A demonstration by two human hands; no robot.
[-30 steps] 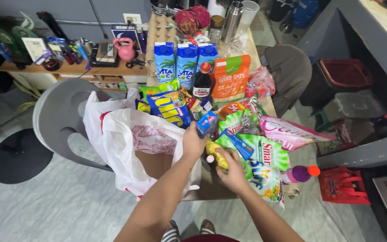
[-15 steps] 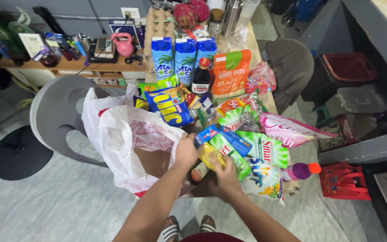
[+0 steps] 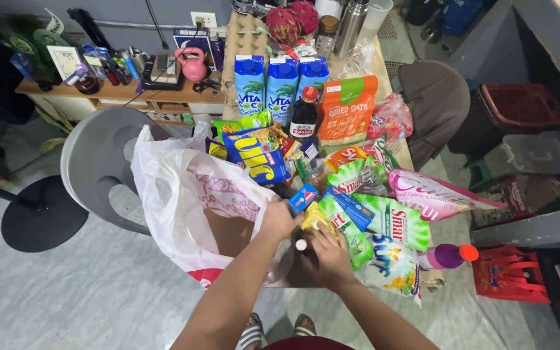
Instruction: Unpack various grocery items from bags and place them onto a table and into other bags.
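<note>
Blue box (image 3: 303, 198) — now lower, nearer bag (image 3: 183, 194)

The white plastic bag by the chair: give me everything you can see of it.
The white plastic bag is thin, crinkled film with pink-red print on its side. It slumps open at the table's near-left corner, against the grey chair, with snack packets behind it. The left hand rests at its right edge. Its contents are hidden.
</note>
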